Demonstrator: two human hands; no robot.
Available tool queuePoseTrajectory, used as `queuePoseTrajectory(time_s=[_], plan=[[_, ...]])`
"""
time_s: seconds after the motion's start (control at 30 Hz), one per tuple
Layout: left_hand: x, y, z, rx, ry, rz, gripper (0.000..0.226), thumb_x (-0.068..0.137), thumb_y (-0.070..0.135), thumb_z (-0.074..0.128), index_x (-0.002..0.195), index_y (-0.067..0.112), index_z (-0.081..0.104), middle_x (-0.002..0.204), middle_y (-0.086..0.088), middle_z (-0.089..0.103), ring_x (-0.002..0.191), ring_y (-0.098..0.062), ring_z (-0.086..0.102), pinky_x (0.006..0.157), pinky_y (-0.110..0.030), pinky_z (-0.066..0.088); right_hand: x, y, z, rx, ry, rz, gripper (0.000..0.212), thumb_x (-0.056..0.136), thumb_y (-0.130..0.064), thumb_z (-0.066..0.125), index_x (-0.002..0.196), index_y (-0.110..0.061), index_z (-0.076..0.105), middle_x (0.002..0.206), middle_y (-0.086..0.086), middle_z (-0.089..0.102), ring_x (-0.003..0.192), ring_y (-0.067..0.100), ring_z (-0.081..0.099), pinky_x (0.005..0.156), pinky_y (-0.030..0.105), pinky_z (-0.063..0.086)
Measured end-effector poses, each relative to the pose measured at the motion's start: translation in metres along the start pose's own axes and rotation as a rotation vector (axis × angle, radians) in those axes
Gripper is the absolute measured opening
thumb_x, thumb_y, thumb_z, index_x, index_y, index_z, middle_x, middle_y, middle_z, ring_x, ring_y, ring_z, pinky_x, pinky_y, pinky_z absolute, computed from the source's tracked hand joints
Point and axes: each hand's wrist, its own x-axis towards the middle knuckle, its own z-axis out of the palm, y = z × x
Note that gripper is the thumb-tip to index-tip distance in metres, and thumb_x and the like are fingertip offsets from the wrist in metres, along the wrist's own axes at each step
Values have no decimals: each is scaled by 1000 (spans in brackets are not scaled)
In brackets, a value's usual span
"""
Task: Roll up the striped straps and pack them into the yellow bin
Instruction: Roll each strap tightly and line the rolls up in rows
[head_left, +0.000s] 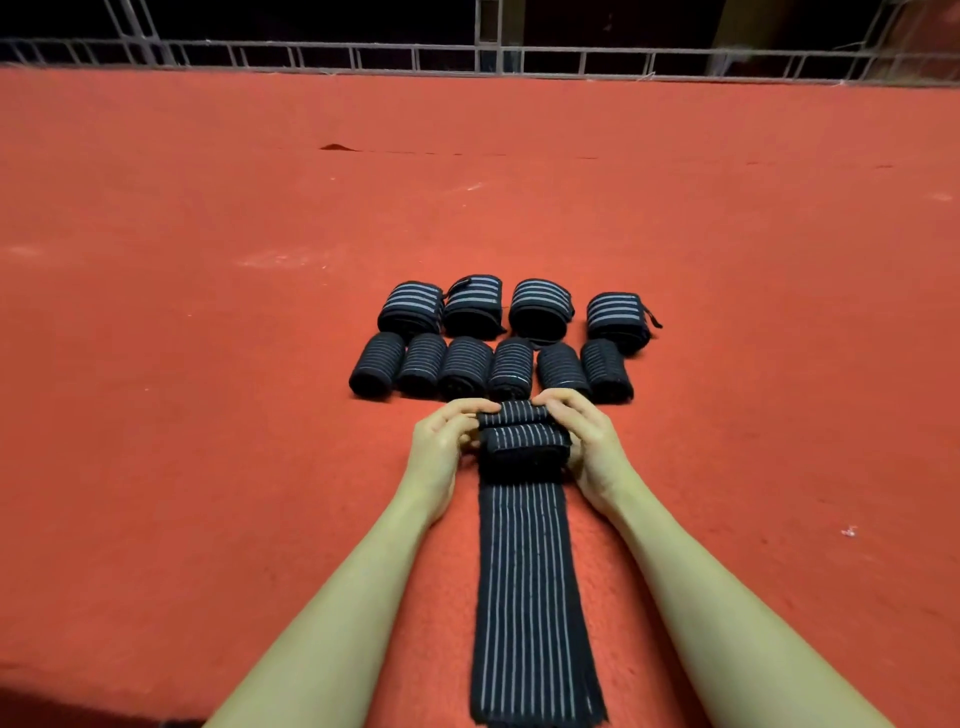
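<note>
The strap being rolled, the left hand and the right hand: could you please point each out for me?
strap being rolled (524, 571), head view, flat unrolled length.
left hand (441, 441), head view, back of the hand.
right hand (592, 441), head view, back of the hand.

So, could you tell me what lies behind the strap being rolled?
Behind the strap sit ten rolled straps in two rows on the red mat. Their far sides are hidden, and no bin is visible.

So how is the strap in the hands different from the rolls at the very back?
The strap in the hands is only partly rolled, its tail lying flat on the red cloth; the four back-row rolls are finished. Its stripes are thin and many; theirs are broad and few. Both hands grip it; nothing touches them. All are dark and striped.
</note>
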Motion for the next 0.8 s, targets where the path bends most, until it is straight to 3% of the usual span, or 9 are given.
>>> queuePoseTrajectory(time_s=[0.07,0.17,0.23,0.3,0.43,0.57,0.63,0.7,0.8], plan=[[-3,-1,0,42,-28,27,30,91,0,49,93,20,71,81,0,70,71,-12,61,64,-24,47,0,-2,0,-99,1,-43,10,87,-2,60,89,-11,63,81,-6,67,77,8,60,72,22,48],[-1,-6,3,142,-89,72,24,95,4,50,116,14,57,94,-2,70,85,-7,65,79,-23,50,3,5,-3,-56,6,-25,26,86,7,56,105,-10,58,88,2,71,80,13,66,75,26,52],[-1,-7,4,197,-134,95,22,95,2,49,113,12,57,108,-7,68,100,-12,64,91,-28,47,5,8,-6,-65,20,-11,27,86,9,55,105,-9,59,89,2,71,83,13,66,79,28,51],[-1,-5,2,192,-145,112,28,92,-4,50,110,16,58,109,-5,67,101,-12,62,93,-27,47,4,6,-4,-116,6,-33,24,87,10,54,100,-10,61,86,-1,70,83,10,65,79,26,50],[-1,-4,-4,68,-138,84,39,89,-11,47,112,19,58,98,-6,68,90,-14,63,83,-25,51,2,4,3,-129,-31,-52,26,90,8,51,110,-7,57,85,-2,68,78,5,65,71,18,51],[1,-5,-4,33,-122,63,43,84,-13,46,104,20,64,93,-3,69,85,-14,63,74,-22,51,3,4,1,-146,-49,-55,30,89,10,50,108,-12,59,91,1,67,83,11,62,76,22,51],[2,-5,-3,53,-96,57,36,80,-4,48,99,19,67,94,1,70,87,-12,62,72,-20,50,3,4,0,-166,-44,-60,33,86,10,51,103,-17,62,92,0,65,86,16,58,77,25,49],[1,-5,-3,64,-81,91,25,80,7,52,95,16,69,95,3,70,93,-10,62,81,-19,49,3,3,0,-156,-40,-24,30,79,-2,53,94,-24,66,89,2,62,82,21,52,68,30,43],[-1,-5,-2,134,-50,154,16,89,3,58,92,12,70,93,2,71,90,-3,63,82,-15,45,4,3,1,-151,-45,5,21,76,-18,54,87,-28,69,84,3,61,77,22,51,62,29,38]])
